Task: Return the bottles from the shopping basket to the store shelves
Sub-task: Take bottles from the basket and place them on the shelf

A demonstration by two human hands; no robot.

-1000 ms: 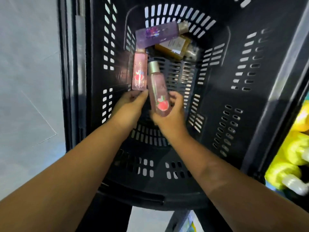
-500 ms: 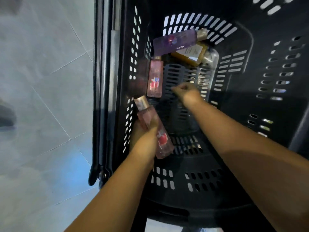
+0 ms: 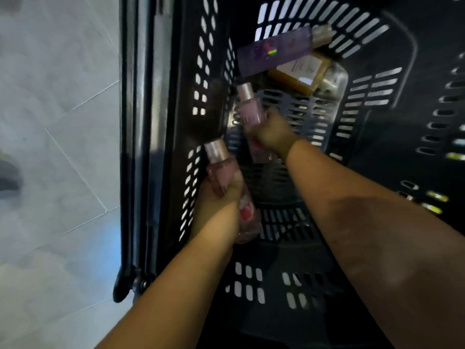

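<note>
Two bottles are sitting in my grip, one in each hand. The fingers of my left hand (image 3: 219, 197) are clasping a pink bottle (image 3: 222, 170) round its middle, cap pointing away from me, close beside the basket's left wall. The fingers of my right hand (image 3: 273, 133) are curling round a second bottle (image 3: 251, 114), also pink, deeper in the basket (image 3: 377, 96). Blur is hiding whether it is off the bottom yet.

I am judging that the right grip needs to sit on the body, not the cap, and to be firm before I lift. Both bottles look smooth, so I am planning to raise them straight up, keeping them apart and off the slotted walls.

A purple bottle (image 3: 274, 52) is lying across an amber bottle (image 3: 299, 71) at the far end, near my right knuckles, and I am aiming to leave them undisturbed. The shelves are not showing here, only pale floor (image 3: 63, 122) to the left.
</note>
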